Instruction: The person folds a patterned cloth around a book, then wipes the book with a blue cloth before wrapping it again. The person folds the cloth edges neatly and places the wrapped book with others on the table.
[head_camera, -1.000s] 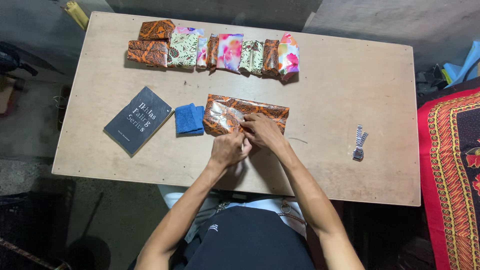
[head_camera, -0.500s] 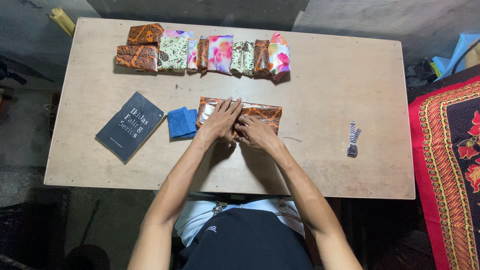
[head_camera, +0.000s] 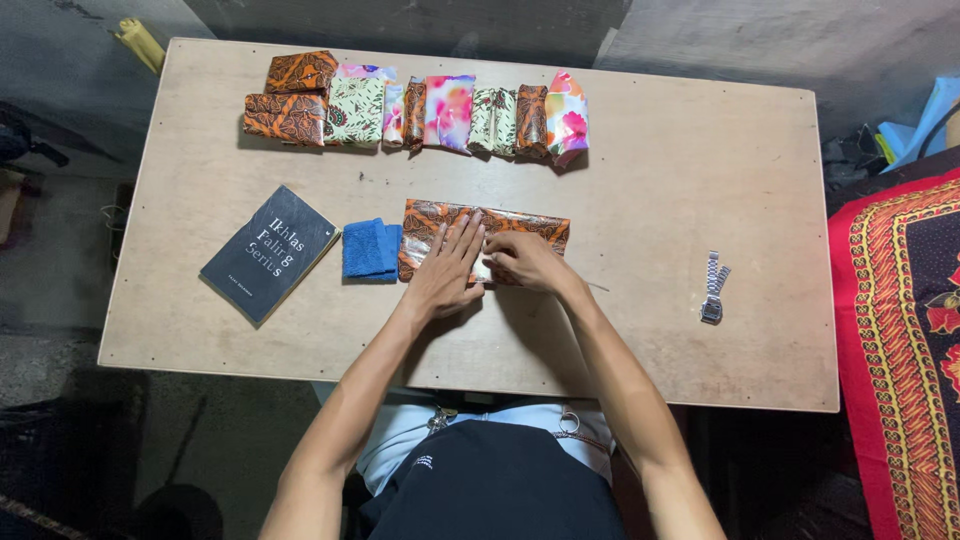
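Pale wooden counter (head_camera: 700, 150) filling most of the frame, seen from straight above. Red patterned cloth (head_camera: 900, 350) down the right edge of the frame, off the counter. Row of wrapped packages (head_camera: 420, 105) along the upper left of the counter, in orange-brown, green floral and pink floral paper, packed side by side and touching. Orange-brown wrapped package (head_camera: 520, 225) lying flat at the centre of the frame, long side across, under both hands. Dark book (head_camera: 268, 255) at the left of the frame, tilted, well apart from the hands. Left hand (head_camera: 445, 270) laid flat, fingers spread and extended, pressing down on the left half of that centre package; nothing gripped. Right hand (head_camera: 525, 262) just beside the left, fingers curled down against the package's lower edge, pinching or pressing at the paper there; cannot tell exactly what is caught between the fingertips. Blue folded cloth (head_camera: 370, 250) between book and centre package, just beside the package's left end. Silver metal wristwatch (head_camera: 714, 288) alone at the right of the counter, well apart from everything else. Thin pale stick-like thing (head_camera: 596, 286) poking out to the right of the right wrist, too small to identify
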